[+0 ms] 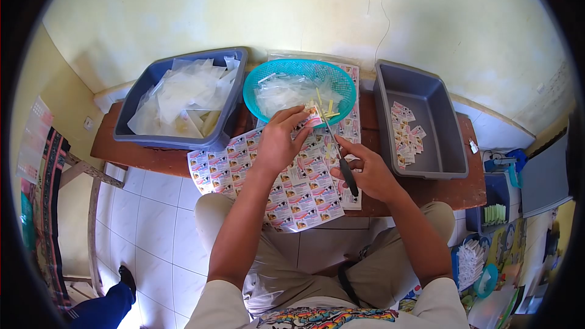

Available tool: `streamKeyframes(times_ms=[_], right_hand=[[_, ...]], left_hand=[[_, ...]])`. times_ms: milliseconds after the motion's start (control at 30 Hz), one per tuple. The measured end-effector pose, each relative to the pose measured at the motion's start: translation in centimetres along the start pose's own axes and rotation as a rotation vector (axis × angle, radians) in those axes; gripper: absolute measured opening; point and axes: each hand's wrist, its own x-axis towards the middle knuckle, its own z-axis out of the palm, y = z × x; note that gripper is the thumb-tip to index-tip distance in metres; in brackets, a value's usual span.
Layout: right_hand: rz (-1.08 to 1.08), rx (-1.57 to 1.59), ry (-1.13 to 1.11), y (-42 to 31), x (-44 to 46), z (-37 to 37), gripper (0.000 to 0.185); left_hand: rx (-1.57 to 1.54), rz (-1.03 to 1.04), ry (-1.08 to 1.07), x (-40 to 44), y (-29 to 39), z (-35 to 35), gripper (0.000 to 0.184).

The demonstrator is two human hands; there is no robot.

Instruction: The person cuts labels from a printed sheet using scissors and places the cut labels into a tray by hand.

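My left hand (283, 138) pinches a small printed label piece (312, 116) over the front rim of a teal plastic basket (248, 94). A pair of scissors (348, 176) with dark handles is in my right hand (370, 172). Its blades point up and away, reaching beside the label piece. Beneath my hands, printed label sheets (304, 204) lie partly on the brown table and hang over its edge toward my lap. Clear plastic pieces and thin yellowish strips (331, 111) lie in the basket.
Left of the basket stands a grey-blue bin (226, 137) heaped with translucent plastic bags (183, 94). To the right, a grey bin (436, 140) holds many cut labels (405, 136). Another person's leg (106, 304) shows at lower left. Several containers stand at lower right.
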Motion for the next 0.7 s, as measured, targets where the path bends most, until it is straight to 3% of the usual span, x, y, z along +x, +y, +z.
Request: streamKeyframes(times_ms=[700], right_hand=[[0.123,0.204,-0.033,-0.8,1.6,0.3,0.082]], left_hand=[[-0.063,-0.01,-0.006,0.6,-0.1,0.6,0.039]])
